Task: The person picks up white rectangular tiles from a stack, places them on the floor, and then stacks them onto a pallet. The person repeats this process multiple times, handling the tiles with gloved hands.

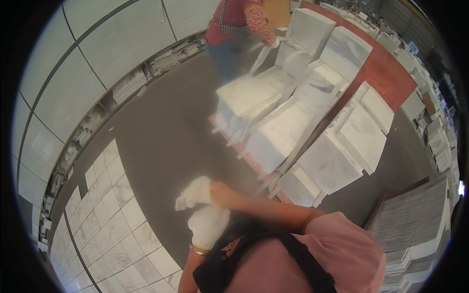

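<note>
I see left hand point(209, 225) in white glove, raised near chest, finger state can't tell | right hand point(195, 194) also gloved, touching the left one, blurred, grip unreadable | nothing clearly held | nearest stock: strapped white marble slab stacks point(293, 132) on red pallet point(386, 73), ahead and well apart | another person point(234, 29) at far stack | tile sheets point(112, 229) on floor, left

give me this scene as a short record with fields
setting: grey floor, white marble tiles laid out in a grid
left hand: white glove, gold bangle at the wrist
right hand: white glove, meeting the left hand in front of the chest
stock: strapped stacks of white marble slabs on a red pallet
other person: standing by the far stack
</note>
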Demonstrator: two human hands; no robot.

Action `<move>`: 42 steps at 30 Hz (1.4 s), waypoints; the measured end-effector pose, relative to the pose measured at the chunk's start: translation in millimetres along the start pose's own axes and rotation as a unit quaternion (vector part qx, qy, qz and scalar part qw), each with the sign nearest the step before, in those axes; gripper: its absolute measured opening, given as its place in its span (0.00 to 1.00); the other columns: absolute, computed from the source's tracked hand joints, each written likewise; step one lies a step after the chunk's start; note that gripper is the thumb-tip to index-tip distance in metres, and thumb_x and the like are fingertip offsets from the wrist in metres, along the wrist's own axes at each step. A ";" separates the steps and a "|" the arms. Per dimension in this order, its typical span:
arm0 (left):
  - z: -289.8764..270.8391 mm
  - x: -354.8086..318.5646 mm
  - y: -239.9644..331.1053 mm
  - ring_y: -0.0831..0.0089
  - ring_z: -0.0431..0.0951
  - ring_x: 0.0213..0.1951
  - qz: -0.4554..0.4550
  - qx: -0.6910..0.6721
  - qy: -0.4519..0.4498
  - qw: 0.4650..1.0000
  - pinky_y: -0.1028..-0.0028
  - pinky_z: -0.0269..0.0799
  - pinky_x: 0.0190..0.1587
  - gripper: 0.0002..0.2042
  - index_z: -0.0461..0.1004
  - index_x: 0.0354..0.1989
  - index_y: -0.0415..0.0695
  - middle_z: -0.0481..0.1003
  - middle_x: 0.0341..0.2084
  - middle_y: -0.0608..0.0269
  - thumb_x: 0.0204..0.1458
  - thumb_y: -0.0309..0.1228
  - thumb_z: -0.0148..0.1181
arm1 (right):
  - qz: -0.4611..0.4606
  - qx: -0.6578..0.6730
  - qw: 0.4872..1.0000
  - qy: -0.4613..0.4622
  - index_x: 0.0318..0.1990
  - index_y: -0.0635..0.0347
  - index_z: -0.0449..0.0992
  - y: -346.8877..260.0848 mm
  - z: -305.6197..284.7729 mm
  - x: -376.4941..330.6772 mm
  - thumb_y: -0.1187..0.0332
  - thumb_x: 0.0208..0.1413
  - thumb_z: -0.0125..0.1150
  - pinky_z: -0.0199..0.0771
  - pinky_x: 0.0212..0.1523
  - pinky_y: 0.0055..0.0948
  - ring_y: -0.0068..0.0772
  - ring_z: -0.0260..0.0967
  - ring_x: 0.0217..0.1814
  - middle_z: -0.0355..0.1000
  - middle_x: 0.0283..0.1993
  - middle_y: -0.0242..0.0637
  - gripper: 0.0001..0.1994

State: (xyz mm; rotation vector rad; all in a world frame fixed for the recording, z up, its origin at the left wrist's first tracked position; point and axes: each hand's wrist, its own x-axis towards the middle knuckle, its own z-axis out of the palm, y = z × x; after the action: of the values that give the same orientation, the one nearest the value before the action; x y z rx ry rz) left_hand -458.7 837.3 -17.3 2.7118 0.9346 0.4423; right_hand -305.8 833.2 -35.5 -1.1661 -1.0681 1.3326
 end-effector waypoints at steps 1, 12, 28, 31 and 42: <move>-1.7 4.7 -14.8 0.56 0.76 0.21 0.014 -0.002 -0.005 1.000 0.58 0.70 0.26 0.12 0.78 0.22 0.47 0.75 0.17 0.59 0.54 0.40 0.63 | 0.021 -0.020 1.000 -0.006 0.51 0.64 0.79 6.3 5.9 14.3 0.69 0.65 0.59 0.70 0.60 0.31 0.33 0.72 0.56 0.77 0.53 0.40 0.11; -39.0 92.8 -96.4 0.58 0.80 0.27 0.013 -0.259 -0.060 0.964 0.64 0.74 0.32 0.12 0.83 0.25 0.46 0.79 0.23 0.57 0.50 0.42 0.69 | 0.070 -0.459 0.885 -0.041 0.53 0.58 0.79 132.4 -25.3 104.3 0.57 0.67 0.51 0.72 0.60 0.44 0.54 0.74 0.57 0.78 0.53 0.50 0.18; 27.7 287.2 -175.3 0.56 0.81 0.36 -0.043 -0.138 -0.253 0.957 0.61 0.75 0.41 0.13 0.79 0.34 0.43 0.79 0.31 0.54 0.54 0.42 0.64 | 0.091 -0.597 0.788 -0.118 0.33 0.47 0.84 46.4 -127.0 259.6 0.63 0.49 0.66 0.65 0.58 0.46 0.45 0.78 0.50 0.81 0.41 0.39 0.06; 37.1 321.3 -172.1 0.69 0.79 0.29 -0.102 -0.267 -0.241 0.927 0.68 0.74 0.36 0.09 0.80 0.33 0.41 0.78 0.26 0.60 0.53 0.35 0.64 | 0.040 -0.473 0.880 -0.023 0.36 0.50 0.84 82.0 -153.1 264.1 0.62 0.50 0.66 0.70 0.54 0.45 0.48 0.77 0.48 0.80 0.41 0.42 0.08; 59.2 442.1 -112.6 0.56 0.77 0.29 0.204 -0.352 -0.205 0.890 0.65 0.74 0.35 0.07 0.80 0.34 0.44 0.77 0.29 0.55 0.48 0.30 0.67 | 0.107 -0.124 0.984 0.075 0.46 0.53 0.80 123.5 -228.5 282.7 0.58 0.54 0.63 0.73 0.50 0.44 0.51 0.74 0.51 0.78 0.45 0.45 0.15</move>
State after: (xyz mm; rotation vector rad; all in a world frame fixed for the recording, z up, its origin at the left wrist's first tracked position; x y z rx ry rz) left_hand -168.8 1194.6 -17.5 2.1597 0.0430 0.2001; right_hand -98.3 1103.8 -211.9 -1.5789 -1.0428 1.2752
